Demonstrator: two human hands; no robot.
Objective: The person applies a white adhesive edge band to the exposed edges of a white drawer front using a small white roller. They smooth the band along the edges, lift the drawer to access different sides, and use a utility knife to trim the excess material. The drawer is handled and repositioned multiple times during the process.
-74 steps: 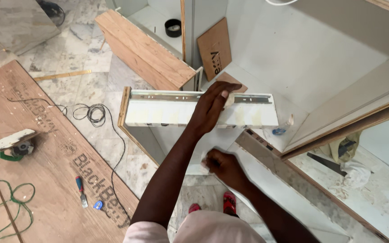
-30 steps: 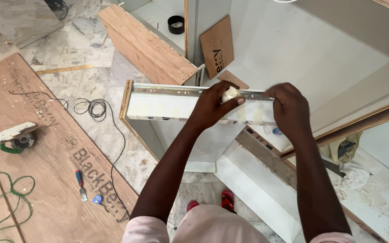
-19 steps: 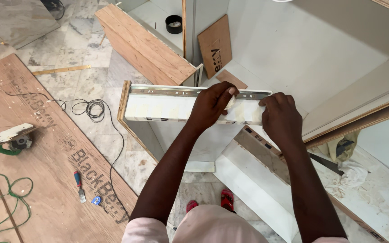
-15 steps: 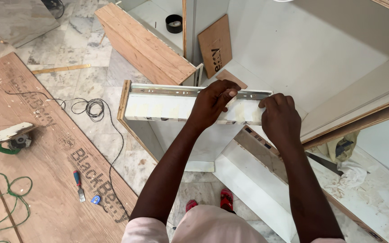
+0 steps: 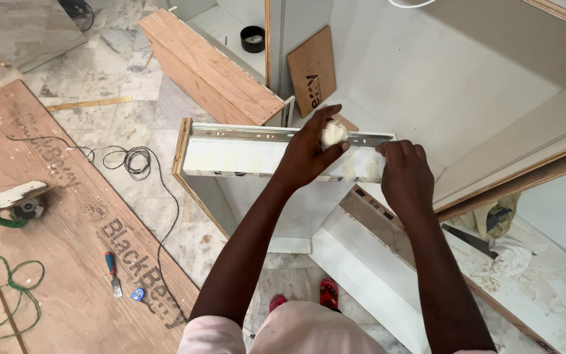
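Up at chest height, the left hand (image 5: 306, 154) presses a small white wad (image 5: 333, 134) — cloth or putty, hard to tell — against the white drawer side panel (image 5: 244, 157), fingers curled and clamped around it beside the metal slide rail (image 5: 244, 134) on the panel's top edge. The right hand (image 5: 404, 174) lies over the panel's right end, fingers bent down on the face, steadying it rather than holding anything loose.

To do this wiping or filling well, I judge the wad should travel in even strokes along the panel, with the right hand bracing firmly so the piece does not rock.

As for containers — a small black round tub (image 5: 252, 38) sits far off inside the open white cabinet (image 5: 427, 78); its contents cannot be made out. On the plywood sheet (image 5: 54, 262) at left lie a power tool (image 5: 16, 202) and a chisel (image 5: 112, 272).
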